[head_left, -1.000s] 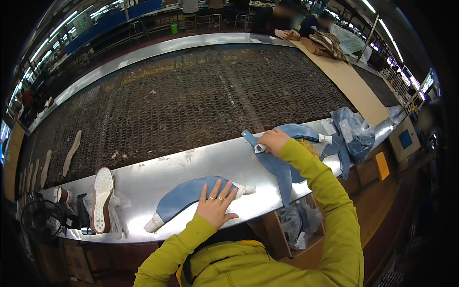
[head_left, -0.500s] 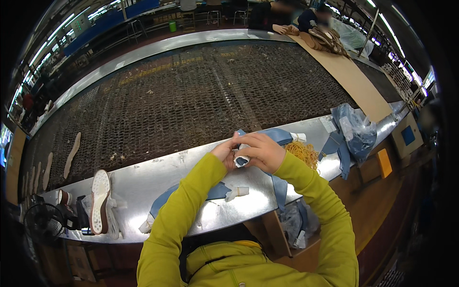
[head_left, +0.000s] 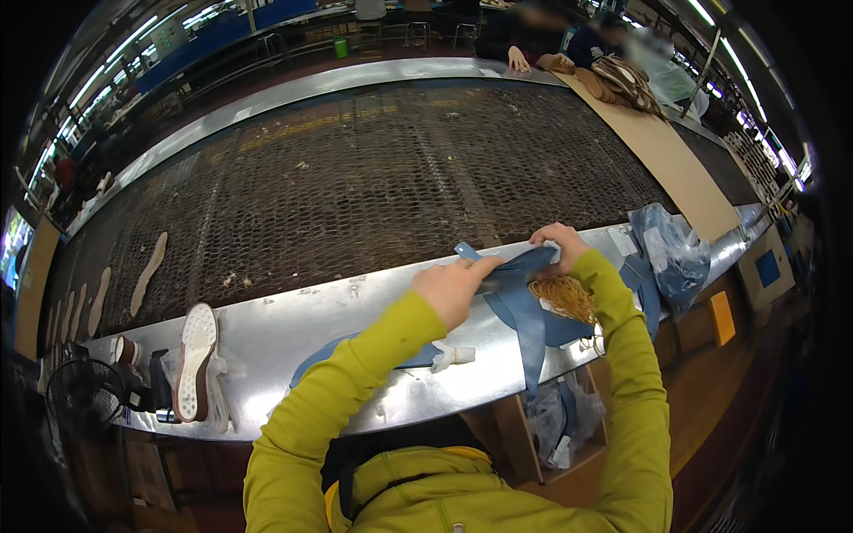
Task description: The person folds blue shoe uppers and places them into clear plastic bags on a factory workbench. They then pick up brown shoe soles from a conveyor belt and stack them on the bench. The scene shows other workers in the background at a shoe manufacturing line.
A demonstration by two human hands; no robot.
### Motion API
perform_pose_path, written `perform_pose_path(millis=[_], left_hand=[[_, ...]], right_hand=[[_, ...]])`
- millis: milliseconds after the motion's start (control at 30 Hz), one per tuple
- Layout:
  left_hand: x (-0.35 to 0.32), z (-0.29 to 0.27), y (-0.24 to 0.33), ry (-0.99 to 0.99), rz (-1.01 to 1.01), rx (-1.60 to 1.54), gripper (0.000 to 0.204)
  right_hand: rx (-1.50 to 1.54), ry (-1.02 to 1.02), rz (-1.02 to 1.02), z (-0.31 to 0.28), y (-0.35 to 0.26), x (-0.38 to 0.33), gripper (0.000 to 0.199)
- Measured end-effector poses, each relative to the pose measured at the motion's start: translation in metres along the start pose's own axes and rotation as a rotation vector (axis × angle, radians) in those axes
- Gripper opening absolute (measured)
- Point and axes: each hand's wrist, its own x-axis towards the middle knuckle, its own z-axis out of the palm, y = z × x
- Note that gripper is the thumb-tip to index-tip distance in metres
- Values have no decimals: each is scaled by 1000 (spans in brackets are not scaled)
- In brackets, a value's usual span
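My left hand (head_left: 449, 289) pinches one end of a bundle of blue leather-like strips (head_left: 526, 265) above the metal table edge. At the other end, my right hand (head_left: 562, 242) has its fingers curled around the bundle, a bit of white showing there. One long blue strip (head_left: 531, 342) hangs down over the table's front edge. Below my right hand lies a heap of yellow rubber bands (head_left: 565, 298) on more blue pieces. Another blue strip (head_left: 330, 354), partly behind my left sleeve, has a white-wrapped end (head_left: 455, 355) with a band round it.
A mesh conveyor (head_left: 355, 178) stretches beyond the metal ledge, with several thin tan insoles (head_left: 148, 275) at its left. A shoe sole (head_left: 196, 364) and a black fan (head_left: 84, 391) stand left. Bagged blue pieces (head_left: 671, 258) lie right. Co-workers sit beyond a cardboard strip (head_left: 662, 155).
My hands have moved apart, the right one farther right. The white-wrapped bundle end between them has given way to blue strips stretched from hand to hand. The view has shifted slightly.
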Motion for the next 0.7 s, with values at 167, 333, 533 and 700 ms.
perform_pose_path(millis=[167, 333, 533, 700], left_hand=[[-38, -49, -26, 88, 6, -369, 46], [-115, -88, -73, 45, -312, -1174, 49], [-208, -64, -110, -92, -578, -591, 58], [-238, -27, -118, 70, -574, -365, 65]], right_hand=[[312, -26, 45, -25, -48, 4, 40], [655, -60, -49, -7, -130, -1, 44], [808, -443, -16, 85, -175, 9, 53], [358, -444, -4, 105, -182, 16, 66]])
